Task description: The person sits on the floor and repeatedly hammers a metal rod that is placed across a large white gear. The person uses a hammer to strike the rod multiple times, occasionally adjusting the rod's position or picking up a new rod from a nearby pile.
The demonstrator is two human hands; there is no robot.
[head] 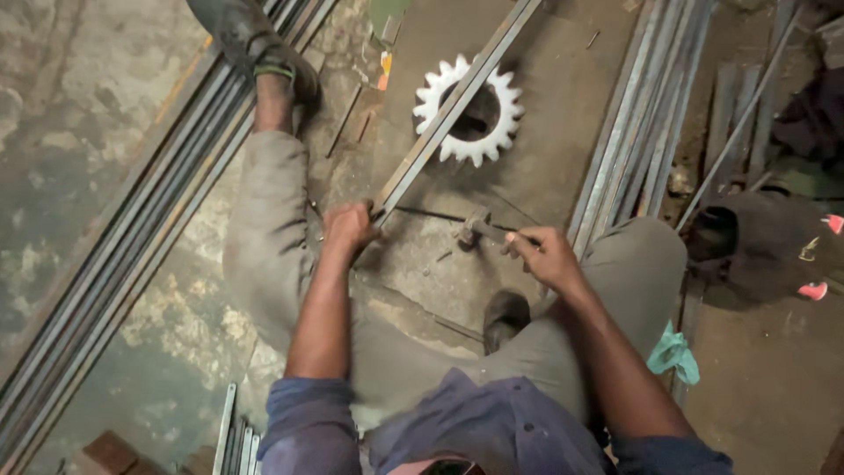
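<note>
L hand (347, 227) clamps long steel bar (440, 123) lying across white gear (469, 110); R hand (547, 255) pinches hacksaw (475, 227) just below gear.

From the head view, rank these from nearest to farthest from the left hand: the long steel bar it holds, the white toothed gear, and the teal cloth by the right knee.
1. Long grey steel bar: in the left hand, its near end in the grip.
2. White toothed gear: up and to the right, under the bar.
3. Teal cloth: farthest, low on the right beside the knee.

1 head view looks steeply down, close.
</note>
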